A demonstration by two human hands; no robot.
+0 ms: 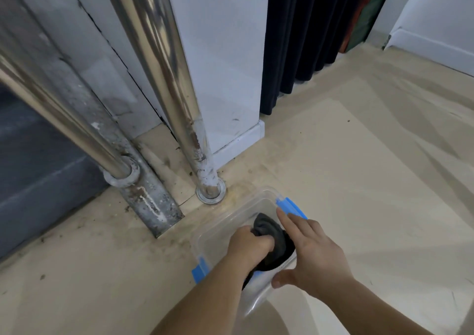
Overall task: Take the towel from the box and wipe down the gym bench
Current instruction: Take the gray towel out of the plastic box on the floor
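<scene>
1. Head view: beige floor (359, 180), carrying the box; no gym bench visible.
2. Clear rectangular plastic box with blue latches (218, 221), open-topped.
3. Right hand (315, 252): fingers straight, spread over the box's right rim, holding nothing.
4. Left hand (250, 242): fist gripping the towel.
5. Dark grey bunched towel (277, 239): inside the box, between both hands; likely lifts straight up.

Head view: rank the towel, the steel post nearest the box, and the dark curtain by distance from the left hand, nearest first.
1. Towel: gripped by the left hand, inside the box.
2. Steel post: just beyond the box, ahead-left.
3. Curtain: far back, ahead-right.
</scene>
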